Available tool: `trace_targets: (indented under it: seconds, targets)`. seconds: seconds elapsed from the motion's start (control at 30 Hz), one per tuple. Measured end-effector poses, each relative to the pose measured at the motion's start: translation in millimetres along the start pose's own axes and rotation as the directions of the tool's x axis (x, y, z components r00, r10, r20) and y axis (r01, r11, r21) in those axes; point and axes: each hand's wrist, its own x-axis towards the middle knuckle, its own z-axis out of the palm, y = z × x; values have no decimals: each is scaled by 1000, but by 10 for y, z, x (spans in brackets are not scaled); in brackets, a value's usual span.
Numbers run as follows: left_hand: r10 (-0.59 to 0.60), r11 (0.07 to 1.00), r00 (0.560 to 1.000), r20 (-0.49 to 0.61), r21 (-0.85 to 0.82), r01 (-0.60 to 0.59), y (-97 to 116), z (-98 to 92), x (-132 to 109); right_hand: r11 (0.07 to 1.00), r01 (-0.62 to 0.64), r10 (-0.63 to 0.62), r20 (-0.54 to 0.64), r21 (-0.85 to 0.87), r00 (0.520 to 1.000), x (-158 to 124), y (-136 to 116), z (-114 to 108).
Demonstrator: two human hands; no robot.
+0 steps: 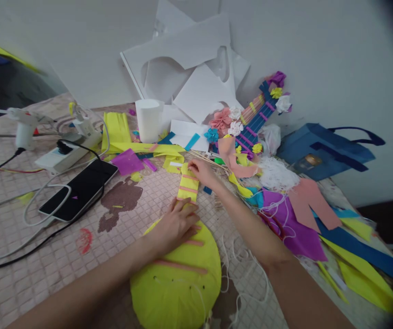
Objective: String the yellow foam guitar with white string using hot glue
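A yellow paper-covered guitar (179,297) lies on the table in front of me, its round body nearest me. Pink strips cross the body and the narrow neck (186,193). Small dark holes dot the lower body, and white string trails from them. My left hand (177,225) rests with fingers laid over the place where neck and body join, hiding part of it. At the far tip of the neck, my right hand (199,172) has its fingers closed on the end; any small thing between them is hidden.
A finished-looking blue paper guitar (254,123) with paper flowers leans at the back right. Purple paper (285,224), white string (275,173) and a blue bag (326,151) lie right. Left are a phone (79,189), power strip (67,153) and glue gun (24,130). A white roll (148,121) stands behind.
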Motion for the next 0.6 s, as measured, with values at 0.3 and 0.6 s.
trace_targets:
  seconds: [0.3,0.6]
  targets:
    - [-16,1000,1000,6,-5,16,15,-23,6,995,-48,49,-10,87,999,10,29,71]
    - [-4,1000,1000,-1,-2,4,-4,-2,-6,954,-122,148,-78,273,986,-43,60,-51]
